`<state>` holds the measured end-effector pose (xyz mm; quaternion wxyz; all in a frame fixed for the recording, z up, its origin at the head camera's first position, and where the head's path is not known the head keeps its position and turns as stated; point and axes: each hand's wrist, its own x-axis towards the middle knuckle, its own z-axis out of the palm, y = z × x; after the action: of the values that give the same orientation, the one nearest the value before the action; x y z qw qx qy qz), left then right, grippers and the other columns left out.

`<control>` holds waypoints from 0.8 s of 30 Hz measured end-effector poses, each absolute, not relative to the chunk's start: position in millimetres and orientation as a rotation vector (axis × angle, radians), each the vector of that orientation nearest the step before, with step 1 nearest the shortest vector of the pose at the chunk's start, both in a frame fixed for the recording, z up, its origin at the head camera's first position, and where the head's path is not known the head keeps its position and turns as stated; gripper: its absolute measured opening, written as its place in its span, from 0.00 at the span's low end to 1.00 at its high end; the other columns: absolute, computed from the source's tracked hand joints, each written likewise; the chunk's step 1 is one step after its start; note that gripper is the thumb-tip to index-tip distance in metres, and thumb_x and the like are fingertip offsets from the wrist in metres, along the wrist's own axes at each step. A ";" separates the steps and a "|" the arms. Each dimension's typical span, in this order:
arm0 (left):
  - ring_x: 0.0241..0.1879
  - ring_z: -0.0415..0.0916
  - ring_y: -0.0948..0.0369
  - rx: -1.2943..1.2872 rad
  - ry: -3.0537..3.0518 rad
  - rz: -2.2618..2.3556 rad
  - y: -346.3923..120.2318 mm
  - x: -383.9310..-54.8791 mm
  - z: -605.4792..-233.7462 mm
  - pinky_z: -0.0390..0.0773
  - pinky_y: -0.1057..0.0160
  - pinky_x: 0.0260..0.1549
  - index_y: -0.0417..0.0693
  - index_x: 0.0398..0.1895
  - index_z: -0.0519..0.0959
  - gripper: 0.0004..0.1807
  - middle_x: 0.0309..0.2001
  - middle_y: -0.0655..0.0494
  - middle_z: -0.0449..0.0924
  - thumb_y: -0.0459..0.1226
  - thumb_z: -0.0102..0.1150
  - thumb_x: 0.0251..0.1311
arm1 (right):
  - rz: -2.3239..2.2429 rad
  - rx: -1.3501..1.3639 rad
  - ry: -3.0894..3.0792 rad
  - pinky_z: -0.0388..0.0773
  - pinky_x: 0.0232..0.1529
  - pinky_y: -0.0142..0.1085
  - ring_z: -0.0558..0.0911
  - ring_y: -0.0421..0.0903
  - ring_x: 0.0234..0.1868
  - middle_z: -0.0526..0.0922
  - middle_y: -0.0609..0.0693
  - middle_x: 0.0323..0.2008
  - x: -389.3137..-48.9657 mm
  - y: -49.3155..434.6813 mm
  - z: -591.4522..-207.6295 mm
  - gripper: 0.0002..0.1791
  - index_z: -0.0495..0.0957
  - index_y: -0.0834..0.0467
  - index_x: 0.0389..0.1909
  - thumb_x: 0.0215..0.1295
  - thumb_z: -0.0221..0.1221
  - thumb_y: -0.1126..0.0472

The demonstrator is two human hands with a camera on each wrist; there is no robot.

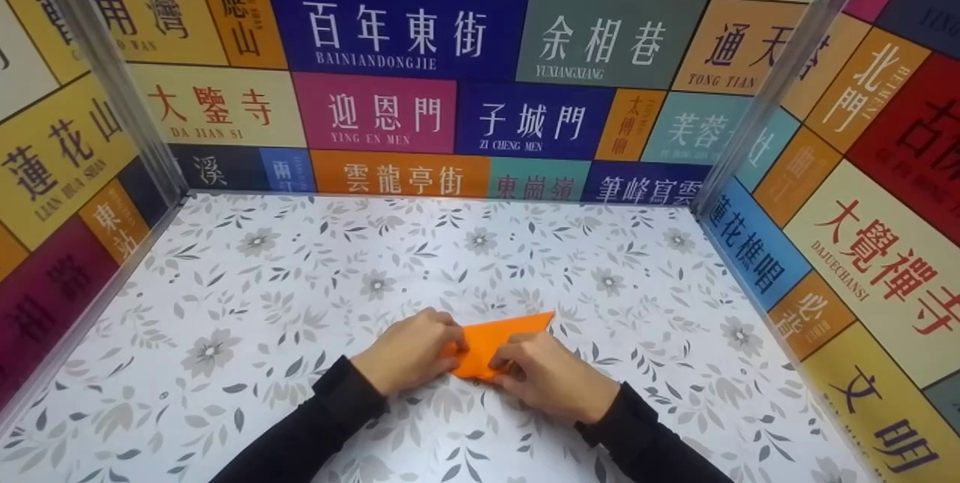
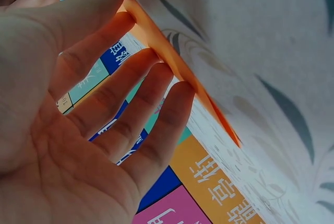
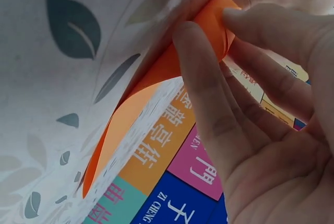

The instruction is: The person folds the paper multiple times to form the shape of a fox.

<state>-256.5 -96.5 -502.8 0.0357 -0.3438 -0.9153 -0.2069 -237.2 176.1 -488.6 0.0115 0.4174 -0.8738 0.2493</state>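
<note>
A folded sheet of orange paper lies on the patterned tabletop between both hands, one pointed corner aimed to the far right. My left hand rests at its left side. In the left wrist view the fingers of that hand are spread and nearly straight, their tips pressing along the orange paper. My right hand holds the near right edge. Seen from the right wrist, the right hand pinches a curled layer of the orange paper between thumb and fingers, and the far end lifts slightly.
The tabletop has a white covering with grey flowers and leaves. Colourful panels with printed characters stand along the back and both sides. Clear upright strips mark the corners.
</note>
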 end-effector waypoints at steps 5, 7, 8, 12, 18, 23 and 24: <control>0.51 0.90 0.51 -1.064 -2.795 -0.630 -96.4 -255.2 -501.9 0.95 0.49 0.54 0.48 0.51 0.96 0.09 0.49 0.50 0.93 0.36 0.80 0.71 | 0.855 1.312 -2.781 0.93 0.50 0.33 0.92 0.37 0.42 0.98 0.51 0.44 -239.5 178.7 -485.7 0.08 0.94 0.57 0.51 0.74 0.78 0.62; 0.50 0.89 0.51 -1.066 -2.789 -0.629 -96.4 -255.5 -502.2 0.95 0.49 0.53 0.48 0.50 0.96 0.08 0.48 0.50 0.93 0.36 0.80 0.71 | 0.895 1.331 -2.798 0.94 0.52 0.36 0.94 0.39 0.44 0.98 0.51 0.46 -240.7 179.7 -484.6 0.11 0.94 0.58 0.53 0.73 0.79 0.62; 0.50 0.89 0.51 -1.065 -2.790 -0.630 -96.4 -255.6 -502.4 0.94 0.50 0.53 0.49 0.50 0.96 0.08 0.48 0.50 0.93 0.36 0.80 0.71 | 0.910 1.341 -2.802 0.95 0.52 0.37 0.95 0.40 0.45 0.98 0.52 0.46 -241.3 180.3 -484.2 0.12 0.94 0.58 0.53 0.72 0.80 0.62; 0.49 0.89 0.52 -1.064 -2.789 -0.634 -96.3 -256.5 -503.1 0.94 0.50 0.53 0.49 0.50 0.96 0.08 0.48 0.51 0.92 0.36 0.79 0.71 | 0.950 1.366 -2.799 0.95 0.52 0.36 0.95 0.40 0.44 0.98 0.50 0.46 -242.9 182.1 -483.0 0.13 0.94 0.58 0.54 0.71 0.81 0.63; 0.50 0.88 0.52 -1.054 -2.825 -0.637 -96.5 -256.1 -503.6 0.94 0.50 0.53 0.49 0.52 0.96 0.09 0.49 0.50 0.92 0.37 0.79 0.72 | 0.850 1.326 -2.772 0.91 0.50 0.32 0.88 0.34 0.43 0.96 0.47 0.47 -241.7 181.8 -483.2 0.09 0.95 0.54 0.52 0.75 0.77 0.62; 0.51 0.88 0.51 -1.040 -2.838 -0.633 -96.7 -255.6 -502.4 0.94 0.49 0.54 0.49 0.53 0.95 0.09 0.49 0.50 0.92 0.37 0.79 0.73 | 0.819 1.321 -2.738 0.91 0.51 0.33 0.89 0.36 0.43 0.96 0.47 0.46 -241.9 180.2 -483.8 0.08 0.96 0.53 0.51 0.75 0.77 0.63; 0.51 0.88 0.52 -1.039 -2.838 -0.634 -96.8 -255.4 -502.3 0.94 0.50 0.54 0.49 0.53 0.95 0.09 0.49 0.50 0.92 0.37 0.79 0.72 | 0.820 1.321 -2.738 0.91 0.50 0.33 0.89 0.35 0.43 0.97 0.47 0.45 -242.2 179.9 -483.9 0.08 0.96 0.53 0.51 0.75 0.77 0.64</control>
<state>-255.4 -96.8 -502.3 0.0268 -0.3363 -0.9187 -0.2053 -242.2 179.9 -483.9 -0.0035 0.4195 -0.8696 0.2604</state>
